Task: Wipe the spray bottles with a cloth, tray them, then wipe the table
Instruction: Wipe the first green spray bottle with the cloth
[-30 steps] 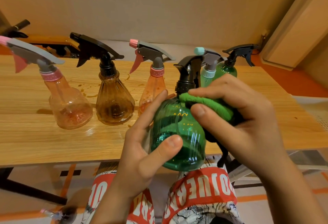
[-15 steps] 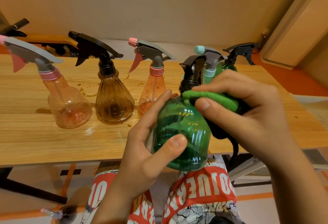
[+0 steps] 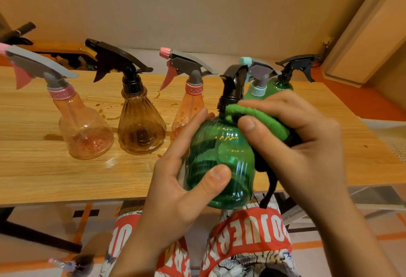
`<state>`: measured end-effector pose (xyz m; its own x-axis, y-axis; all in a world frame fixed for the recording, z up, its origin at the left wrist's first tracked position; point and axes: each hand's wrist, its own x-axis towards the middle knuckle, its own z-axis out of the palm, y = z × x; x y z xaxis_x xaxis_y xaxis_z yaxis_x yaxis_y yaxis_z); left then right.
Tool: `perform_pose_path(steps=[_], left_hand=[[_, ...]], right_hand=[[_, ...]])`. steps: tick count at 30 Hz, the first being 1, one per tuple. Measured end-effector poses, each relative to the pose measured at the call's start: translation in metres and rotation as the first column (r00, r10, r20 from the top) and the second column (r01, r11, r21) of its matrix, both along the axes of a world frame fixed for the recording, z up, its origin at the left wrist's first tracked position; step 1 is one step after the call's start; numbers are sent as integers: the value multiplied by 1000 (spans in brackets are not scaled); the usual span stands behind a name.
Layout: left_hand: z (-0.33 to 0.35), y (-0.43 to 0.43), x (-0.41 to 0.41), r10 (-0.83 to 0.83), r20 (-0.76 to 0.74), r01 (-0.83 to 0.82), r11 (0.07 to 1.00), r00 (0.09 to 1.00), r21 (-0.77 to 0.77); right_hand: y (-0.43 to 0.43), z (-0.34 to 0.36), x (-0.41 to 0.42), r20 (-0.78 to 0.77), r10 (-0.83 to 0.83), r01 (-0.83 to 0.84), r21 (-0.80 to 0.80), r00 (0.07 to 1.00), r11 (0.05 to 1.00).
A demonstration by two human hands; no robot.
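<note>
Green bottle: I see the green bottle point(image 3: 219, 162) held up near the camera, roughly upright, black trigger head on top, its base off the table point(image 3: 44, 178) and over the person's lap.
Left hand: the left hand point(image 3: 175, 193) grips the green bottle from its left side, thumb across the front of the ribbed body, fingers curled round the back.
Right hand: the right hand point(image 3: 303, 145) is at the green bottle's right shoulder and pinches the cloth point(image 3: 259, 118) between thumb and fingers.
Cloth: green and folded into a thick pad, pressed on the green bottle just under its black collar. A dark strip point(image 3: 269, 191) hangs down beside the bottle's right flank; I cannot tell from my feed whether it belongs to the cloth.
Brown bottle: the brown bottle point(image 3: 140, 131) stands on the table to the left of the green bottle and beyond it, black trigger pointing left.
Pink bottles: the near pink bottle point(image 3: 186, 114) stands just behind the green bottle's left edge, partly hidden by the left hand's fingers. The far pink bottle point(image 3: 85, 136) stands left of the brown one.
Behind: a pale green bottle point(image 3: 256, 89) and a second dark green bottle point(image 3: 279, 85) show past the green bottle's trigger head, mostly hidden by the right hand.
Table: wood grain, with brown splashes point(image 3: 109, 116) well left of the green bottle, around the brown bottle.
Below: printed red and white shorts point(image 3: 241, 232) lie under the green bottle.
</note>
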<state>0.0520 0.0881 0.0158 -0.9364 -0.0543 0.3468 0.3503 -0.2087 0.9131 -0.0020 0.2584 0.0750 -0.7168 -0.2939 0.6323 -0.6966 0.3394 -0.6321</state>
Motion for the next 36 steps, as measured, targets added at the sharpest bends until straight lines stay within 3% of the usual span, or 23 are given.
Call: perform_pose_path(steps=[5, 10, 14, 17, 24, 36], left_hand=[[5, -5, 2, -6, 7, 6, 1000, 1000, 6], [8, 2, 6, -24, -29, 24, 1000, 999, 3], [10, -4, 7, -11, -37, 12, 999, 999, 31], [9, -2, 7, -32, -38, 34, 999, 999, 41], [-1, -10, 7, -182, -4, 182, 981, 983, 66], [-8, -10, -5, -150, 33, 143, 977, 988, 157]], right_hand=[[5, 2, 11, -33, 164, -164, 25, 986, 986], [0, -3, 9, -4, -34, 34, -131, 999, 991], [-5, -8, 22, -127, 61, -71, -81, 990, 994], [-5, -9, 23, -208, 35, -49, -60, 977, 997], [-7, -12, 15, -96, -84, 63, -205, 992, 977], [-12, -24, 19, 38, -105, 112, -342, 994, 933]])
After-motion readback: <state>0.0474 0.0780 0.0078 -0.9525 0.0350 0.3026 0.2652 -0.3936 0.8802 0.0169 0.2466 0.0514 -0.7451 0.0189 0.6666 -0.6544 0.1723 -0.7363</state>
